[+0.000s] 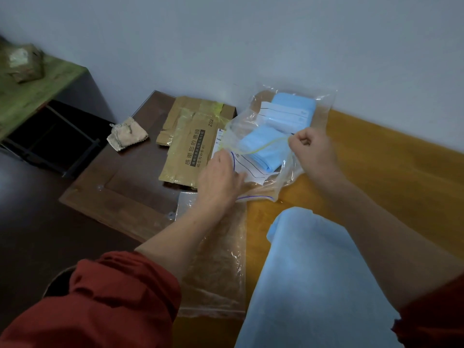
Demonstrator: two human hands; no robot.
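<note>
Clear zip bag (261, 154), mouth stretched crosswise, pinched at either end by the left hand (218, 177) and right hand (311, 151).

We held the zip bag (263, 149) between left hand (221, 174) and right hand (310, 146). Second bag (288, 109) lay behind it, flattened carton (190, 141) to its left, rag (126, 134) further left. Empty bag (218, 259) lay in front of it, sheet (313, 272) right of that.

Left arm (175, 237): reaches forward from lower left, forearm bare.
Left grip (221, 174): back up, fingers curled down, pinching the mouth of the bag (253, 126).
Right arm (371, 222): comes in from lower right, forearm bare.
Right grip (311, 151): fisted, pinching the bag's mouth, apart from the left grip.
</note>
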